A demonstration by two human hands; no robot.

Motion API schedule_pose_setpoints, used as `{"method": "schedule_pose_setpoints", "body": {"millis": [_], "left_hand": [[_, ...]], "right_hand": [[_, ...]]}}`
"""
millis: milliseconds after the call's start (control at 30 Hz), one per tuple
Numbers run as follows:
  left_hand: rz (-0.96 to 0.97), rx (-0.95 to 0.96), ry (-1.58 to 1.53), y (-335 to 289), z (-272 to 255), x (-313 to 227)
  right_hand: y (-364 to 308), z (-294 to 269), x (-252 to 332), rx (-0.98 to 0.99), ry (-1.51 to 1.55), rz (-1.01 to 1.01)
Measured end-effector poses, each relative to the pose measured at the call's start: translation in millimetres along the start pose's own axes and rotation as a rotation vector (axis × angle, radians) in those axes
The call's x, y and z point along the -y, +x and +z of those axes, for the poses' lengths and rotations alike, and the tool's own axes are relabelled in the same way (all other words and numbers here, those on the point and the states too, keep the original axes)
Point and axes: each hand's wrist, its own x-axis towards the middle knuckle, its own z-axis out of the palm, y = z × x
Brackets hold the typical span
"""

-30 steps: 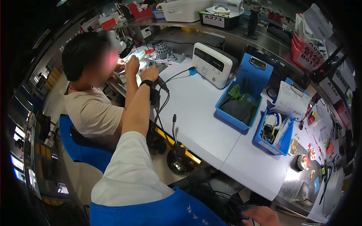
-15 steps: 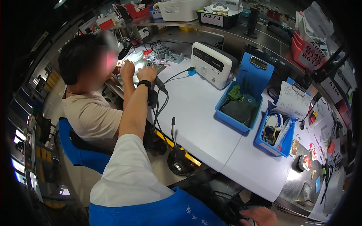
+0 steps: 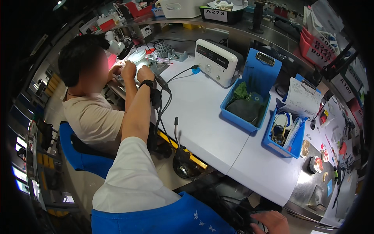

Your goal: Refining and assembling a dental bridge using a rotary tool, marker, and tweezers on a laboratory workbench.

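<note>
We view via 1 head cam, L of a pair: wide fisheye, facing fwd & down over the bench [image 3: 202, 121], our R hand [image 3: 273, 221] close, L hand [image 3: 145, 74] farther off.

On the far shelf [image 3: 281, 43], a black bin [image 3: 234, 15] is bearing a white label [image 3: 215, 15] printed in large black characters; to its left, a small blue bin [image 3: 159, 13] is showing a smaller label of like kind. On the counter [image 3: 202, 117], the white control box [image 3: 218, 67] is displaying pale digits on its dark panel [image 3: 202, 51], with a short line of light lettering beside them. Farther right, the paper sheet [image 3: 299, 98] is carrying rows of fine writing, too small to read. At far right, red bins [image 3: 305, 42] are presenting bold black characters on white, and another white tag [image 3: 343, 89] beyond them is bearing similar ones.
</note>
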Motion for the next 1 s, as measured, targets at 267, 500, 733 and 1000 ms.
{"method": "schedule_pose_setpoints", "body": {"millis": [267, 500, 733, 1000], "left_hand": [[-0.094, 0.15, -0.082, 22.9, 2.0, 6.3], [-0.084, 0.037, 0.016, 7.6, -0.2, -3.9], [-0.075, 0.042, 0.09, 2.3, -9.0, -7.7], [-0.139, 0.183, -0.023, 24.0, -11.8, -5.5]], "right_hand": [[-5.3, 0.0, -4.4, 0.015, -0.009, 0.025], [-2.2, -0.7, -12.3, 0.03, -0.003, 0.085], [2.7, -2.2, -12.9, 0.039, -0.043, 0.075], [4.3, -4.1, -9.8, 0.048, -0.032, 0.113]]}}
